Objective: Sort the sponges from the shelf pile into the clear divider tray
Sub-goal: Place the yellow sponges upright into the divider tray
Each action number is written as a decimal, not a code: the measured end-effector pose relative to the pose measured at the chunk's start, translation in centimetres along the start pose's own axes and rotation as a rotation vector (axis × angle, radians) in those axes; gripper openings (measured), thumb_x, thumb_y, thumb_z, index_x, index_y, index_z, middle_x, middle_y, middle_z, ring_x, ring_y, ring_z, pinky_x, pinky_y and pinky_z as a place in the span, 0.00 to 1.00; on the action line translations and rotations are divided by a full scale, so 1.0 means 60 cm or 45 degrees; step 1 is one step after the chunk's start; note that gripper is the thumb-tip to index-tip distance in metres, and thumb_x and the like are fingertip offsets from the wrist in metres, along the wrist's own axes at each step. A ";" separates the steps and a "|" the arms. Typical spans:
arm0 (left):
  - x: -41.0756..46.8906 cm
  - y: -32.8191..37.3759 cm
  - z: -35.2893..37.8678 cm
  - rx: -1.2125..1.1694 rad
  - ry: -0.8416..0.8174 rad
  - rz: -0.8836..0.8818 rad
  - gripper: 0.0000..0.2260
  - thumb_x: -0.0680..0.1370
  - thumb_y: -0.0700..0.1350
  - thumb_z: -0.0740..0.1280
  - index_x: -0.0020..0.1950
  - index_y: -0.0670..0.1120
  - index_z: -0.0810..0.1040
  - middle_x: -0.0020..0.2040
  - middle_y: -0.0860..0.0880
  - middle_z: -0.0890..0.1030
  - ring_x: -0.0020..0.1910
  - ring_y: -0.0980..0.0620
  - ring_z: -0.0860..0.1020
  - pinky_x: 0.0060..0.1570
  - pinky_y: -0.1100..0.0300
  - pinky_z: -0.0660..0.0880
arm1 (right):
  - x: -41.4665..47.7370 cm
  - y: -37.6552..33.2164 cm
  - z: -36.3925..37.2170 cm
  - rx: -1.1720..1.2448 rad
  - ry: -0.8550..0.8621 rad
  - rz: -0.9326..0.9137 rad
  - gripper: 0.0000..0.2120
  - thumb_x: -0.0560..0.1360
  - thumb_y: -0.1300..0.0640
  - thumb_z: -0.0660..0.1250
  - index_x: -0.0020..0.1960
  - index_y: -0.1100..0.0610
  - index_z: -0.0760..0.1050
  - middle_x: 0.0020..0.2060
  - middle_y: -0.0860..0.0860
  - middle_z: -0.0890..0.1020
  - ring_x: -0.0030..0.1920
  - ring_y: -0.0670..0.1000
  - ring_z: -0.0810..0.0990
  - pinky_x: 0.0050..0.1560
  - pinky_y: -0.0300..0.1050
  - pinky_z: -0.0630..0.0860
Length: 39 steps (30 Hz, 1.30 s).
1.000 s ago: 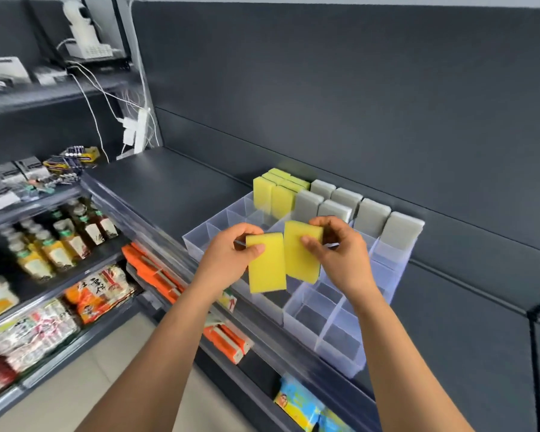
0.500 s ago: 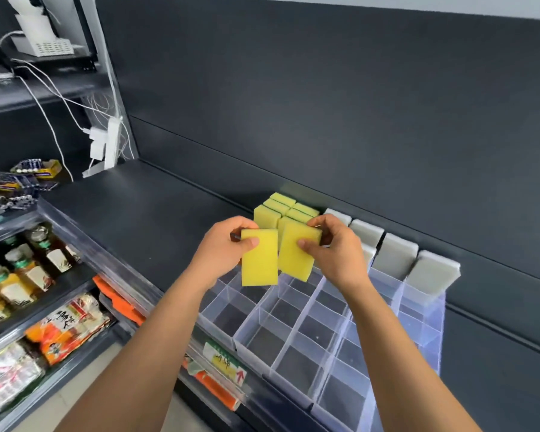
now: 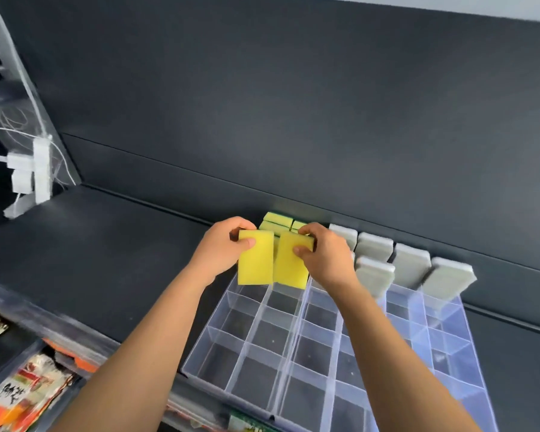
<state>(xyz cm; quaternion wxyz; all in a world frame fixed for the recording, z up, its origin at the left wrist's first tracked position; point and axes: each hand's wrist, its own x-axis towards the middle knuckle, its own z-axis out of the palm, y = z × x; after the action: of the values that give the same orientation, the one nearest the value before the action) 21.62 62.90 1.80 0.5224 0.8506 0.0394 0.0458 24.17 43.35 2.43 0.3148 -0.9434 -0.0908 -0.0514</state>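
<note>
- Hovering over the back left cells of the clear tray [image 3: 197, 363], two yellow sponges were held upright, side by side and touching or very nearly so.
- The left sponge [image 3: 255, 266] was pinched near its top by the left hand [image 3: 220, 249], with the thumb laid on the front face. The right sponge [image 3: 290, 266] was pinched in the same way by the right hand [image 3: 328, 261].
- More yellow sponges [image 3: 276, 220] were stood in the back cells just behind the hands, and grey sponges [image 3: 375, 248] were ranged upright in the cells to the right.
- The tray was set on the dark shelf [image 3: 91, 260], close against the back panel.
- A snag was judged the likeliest fault. A lower edge brought down onto a divider wall would be left perched or folded there, not seated in a cell.
- If both were lowered together, one cell could be crowded with two sponges, since they were held so close.
- The yellow sponges behind could be tipped by a knuckle, given how near the hands were.
- The light tray could be shoved along the shelf if a jammed sponge were pressed hard.
</note>
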 end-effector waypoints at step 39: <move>0.008 -0.076 0.046 0.795 0.068 0.817 0.10 0.72 0.34 0.71 0.51 0.41 0.83 0.58 0.48 0.81 0.61 0.49 0.76 0.52 0.51 0.78 | -0.066 0.033 0.086 -0.490 0.406 -0.343 0.13 0.58 0.73 0.73 0.38 0.60 0.78 0.43 0.53 0.82 0.38 0.55 0.78 0.28 0.41 0.74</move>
<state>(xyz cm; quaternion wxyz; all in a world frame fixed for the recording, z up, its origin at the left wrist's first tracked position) 22.36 62.58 -3.47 0.1986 0.9352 -0.2010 0.2133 20.90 44.36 -3.47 0.1307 -0.9452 -0.1533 -0.2569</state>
